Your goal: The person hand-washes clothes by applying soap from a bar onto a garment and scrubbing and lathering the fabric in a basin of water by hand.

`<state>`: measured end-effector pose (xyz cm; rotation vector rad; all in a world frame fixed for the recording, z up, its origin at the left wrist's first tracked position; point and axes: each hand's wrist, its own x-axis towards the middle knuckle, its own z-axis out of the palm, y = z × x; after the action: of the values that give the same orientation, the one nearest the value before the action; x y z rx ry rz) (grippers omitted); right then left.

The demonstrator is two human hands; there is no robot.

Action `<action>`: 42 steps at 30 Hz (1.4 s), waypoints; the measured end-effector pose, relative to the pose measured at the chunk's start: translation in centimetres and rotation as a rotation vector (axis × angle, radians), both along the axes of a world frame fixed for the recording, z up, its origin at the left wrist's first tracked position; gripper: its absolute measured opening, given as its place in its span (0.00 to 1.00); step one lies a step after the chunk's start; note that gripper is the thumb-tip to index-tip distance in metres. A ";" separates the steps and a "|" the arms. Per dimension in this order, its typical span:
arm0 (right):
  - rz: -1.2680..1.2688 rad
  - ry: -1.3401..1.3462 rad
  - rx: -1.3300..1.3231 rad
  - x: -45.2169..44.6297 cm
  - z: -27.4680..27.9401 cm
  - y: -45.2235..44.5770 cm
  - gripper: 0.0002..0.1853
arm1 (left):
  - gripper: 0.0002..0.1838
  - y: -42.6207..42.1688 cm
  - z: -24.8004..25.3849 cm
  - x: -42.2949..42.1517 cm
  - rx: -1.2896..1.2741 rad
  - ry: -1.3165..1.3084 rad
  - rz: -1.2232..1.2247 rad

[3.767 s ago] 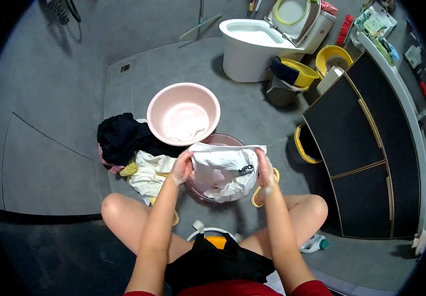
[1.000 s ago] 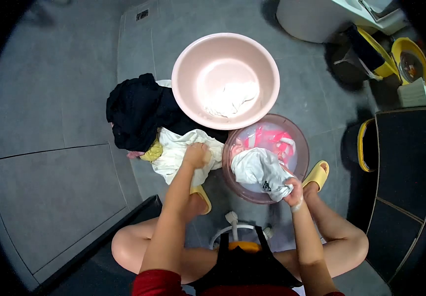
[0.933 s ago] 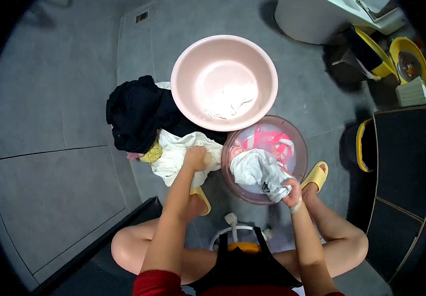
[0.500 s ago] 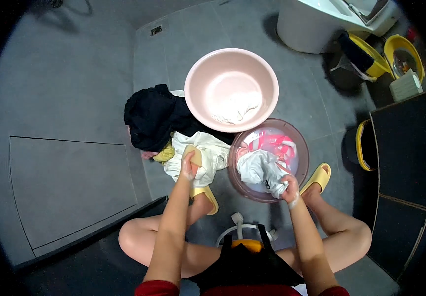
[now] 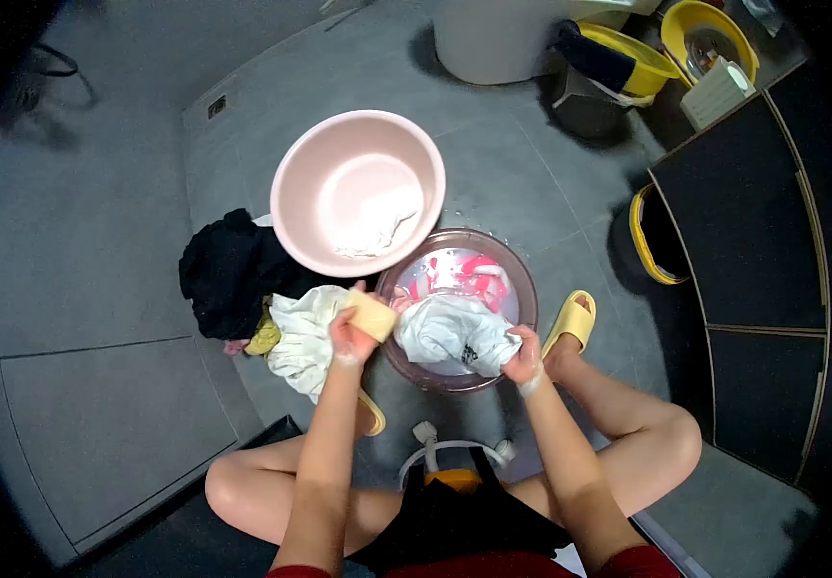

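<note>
Lettering (image 5: 470,354) on white garment (image 5: 449,324), bunched in mauve basin (image 5: 528,294): creased, unreadable to me. Pink-and-white cloth (image 5: 483,277), same basin: partly hidden by that garment. Toilet (image 5: 493,40): cut off by my view's upper edge. Left hand (image 5: 348,337): fingers curled round yellow bar (image 5: 373,316) at the basin's left rim; whether the bar meets the garment, I cannot tell. Right hand (image 5: 524,354): fingers closed on the garment's right end
</note>
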<state>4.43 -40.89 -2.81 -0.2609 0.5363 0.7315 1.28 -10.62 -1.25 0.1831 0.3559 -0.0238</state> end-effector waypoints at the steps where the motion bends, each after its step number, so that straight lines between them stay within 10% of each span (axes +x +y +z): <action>1: -0.014 0.034 0.003 0.1 -0.4 -0.1 0.24 | 0.29 -1.8 0.4 1.6 0.054 0.032 -0.116; 4: -0.045 0.082 -0.087 0.0 -0.3 0.6 0.20 | 0.23 -6.7 -5.8 6.0 0.883 0.460 -0.376; 8: -0.017 0.099 -0.208 -0.2 -1.4 0.5 0.20 | 0.26 -11.9 -7.8 8.6 2.227 0.334 -0.516; 12: 0.100 -0.458 -0.572 -1.4 -0.9 0.6 0.26 | 0.28 -13.5 -10.1 8.7 2.428 0.335 -0.551; 14: 0.120 0.053 -0.347 -1.5 -3.1 0.5 0.26 | 0.27 -13.5 -11.1 8.4 2.437 0.309 -0.663; 18: 0.023 0.132 -0.178 -2.6 -5.2 0.9 0.31 | 0.25 -13.2 -15.0 7.7 2.561 0.156 -0.653; 24: -0.070 0.088 -0.080 -0.6 -2.0 2.3 0.32 | 0.25 -11.3 -10.0 7.6 1.677 0.133 -0.507; 27: -0.109 0.078 -0.008 -1.2 -2.3 2.9 0.24 | 0.29 -14.5 -3.4 5.3 1.727 0.014 -0.361; 32: -0.004 0.016 -0.262 -1.8 -2.0 2.0 0.21 | 0.29 -17.5 -8.0 0.7 2.125 -0.323 -0.206; 34: 0.059 0.010 -0.274 -1.5 -1.5 0.6 0.22 | 0.25 -14.3 -3.0 1.9 1.413 0.008 -0.636; 37: 0.254 -0.153 -0.291 -1.0 -0.6 -0.1 0.25 | 0.18 -10.2 -6.0 4.4 1.705 0.001 -0.374; 42: 0.453 -0.277 -0.398 -0.2 2.7 -0.8 0.29 | 0.24 -7.6 -9.5 6.5 2.315 -0.545 -1.124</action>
<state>4.21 -41.70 -0.10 -0.8627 0.3549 1.0040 7.81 -18.17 -10.74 2.6068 -0.5015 -0.6692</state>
